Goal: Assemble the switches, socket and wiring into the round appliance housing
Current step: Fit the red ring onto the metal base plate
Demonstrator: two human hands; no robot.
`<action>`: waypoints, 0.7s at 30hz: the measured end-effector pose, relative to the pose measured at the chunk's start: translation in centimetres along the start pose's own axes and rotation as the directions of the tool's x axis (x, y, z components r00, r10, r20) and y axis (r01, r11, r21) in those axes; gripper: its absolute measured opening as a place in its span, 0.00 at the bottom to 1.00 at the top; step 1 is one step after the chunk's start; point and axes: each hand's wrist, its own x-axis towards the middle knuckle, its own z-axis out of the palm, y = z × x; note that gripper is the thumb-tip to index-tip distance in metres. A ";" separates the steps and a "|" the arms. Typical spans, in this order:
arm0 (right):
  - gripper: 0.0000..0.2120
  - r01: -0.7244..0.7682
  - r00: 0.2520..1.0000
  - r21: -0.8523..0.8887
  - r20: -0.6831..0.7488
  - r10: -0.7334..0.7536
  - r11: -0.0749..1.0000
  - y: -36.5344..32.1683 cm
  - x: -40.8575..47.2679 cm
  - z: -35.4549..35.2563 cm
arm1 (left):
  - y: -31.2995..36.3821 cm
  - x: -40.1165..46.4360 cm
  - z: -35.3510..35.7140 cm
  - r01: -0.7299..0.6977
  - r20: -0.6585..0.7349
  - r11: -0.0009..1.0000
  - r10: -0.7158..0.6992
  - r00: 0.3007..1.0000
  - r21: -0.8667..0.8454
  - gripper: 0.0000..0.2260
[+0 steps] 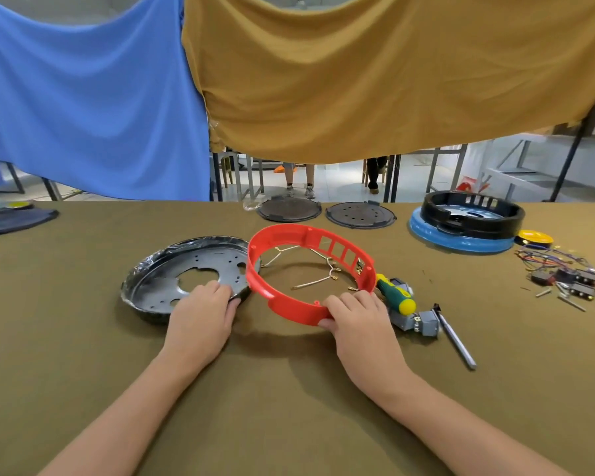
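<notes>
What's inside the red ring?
Inside the red ring hang thin pale wires with small metal ends, above bare table cloth. The right hand grips the near rim and covers that bit of it.

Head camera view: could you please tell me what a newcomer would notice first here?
Probably the red ring at the table's centre, its near edge gripped by the right hand. Beside it on the left lies a black metal pan, with the left hand resting on its rim. Behind, blue cloth and mustard cloth hang across the view.
</notes>
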 end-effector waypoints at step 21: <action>0.06 0.102 0.992 0.241 -0.094 -0.081 0.965 0.4 3.0 0.5 | -0.6 -0.5 -1.5 0.043 -0.061 0.905 -0.076 0.995 -0.423 0.04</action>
